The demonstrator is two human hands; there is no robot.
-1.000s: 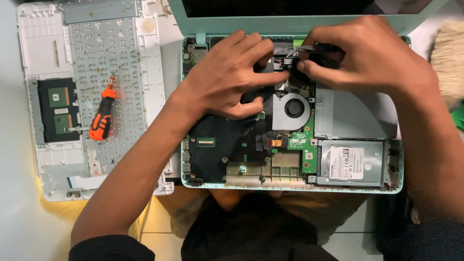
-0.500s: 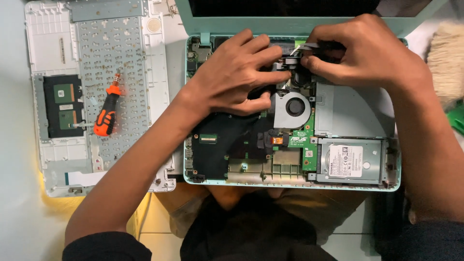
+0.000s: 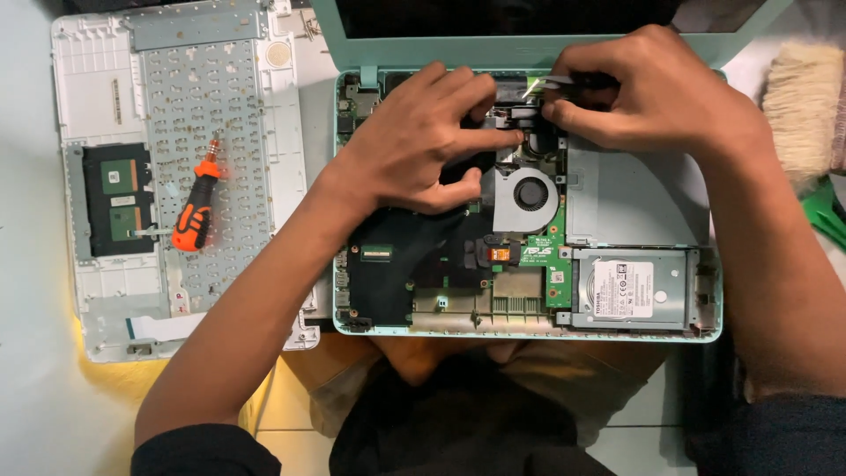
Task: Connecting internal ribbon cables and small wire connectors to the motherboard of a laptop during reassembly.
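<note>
Working inside an opened mint-green laptop [image 3: 529,330], near its far hinge edge.

Keyboard cover [image 3: 176,176] already off, lying left with an orange screwdriver [image 3: 196,216] on it; round grey fan [image 3: 526,196], green board and silver drive [image 3: 627,289] still seated. Left hand [image 3: 423,141] spread, forefinger pressing beside the fan; right hand [image 3: 652,88] pinched on a thin dark tool [image 3: 564,82].

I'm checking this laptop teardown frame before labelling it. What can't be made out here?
- Head view: what the right hand pinches; its fingers cover most of a thin dark tool.
- Parts under the left hand, hidden by the palm.
- Laptop lid, cut off by the top edge.
- Brush, cut off at the right edge.
</note>
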